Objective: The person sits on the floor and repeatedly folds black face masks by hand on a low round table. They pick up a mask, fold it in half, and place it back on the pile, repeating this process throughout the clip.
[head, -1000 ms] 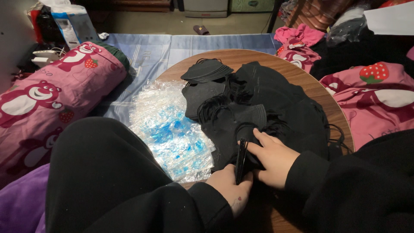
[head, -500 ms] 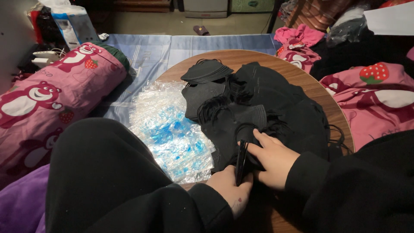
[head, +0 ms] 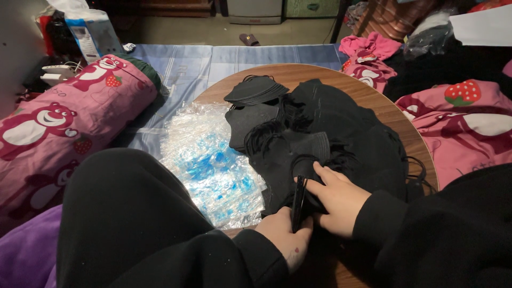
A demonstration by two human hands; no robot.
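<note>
On the round table, folded black mask pinched between left hand and right hand.

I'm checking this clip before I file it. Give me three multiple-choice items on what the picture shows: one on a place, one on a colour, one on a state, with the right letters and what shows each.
1. Where does the heap of clear plastic bags lie?
A. left of the pile of black masks
B. on top of the pink bolster
C. behind the round table

2. What colour is the folded stack between the hands?
A. white
B. black
C. pink

3. How is the folded stack held?
A. lying flat, untouched
B. hanging from one finger
C. on edge, with the left hand under it and the right hand against its side

Right letters: 1 A, the bags lie at the left edge of the wooden table, beside the masks. 2 B, it is as dark as the pile. 3 C, the thin stack stands between both hands.
</note>
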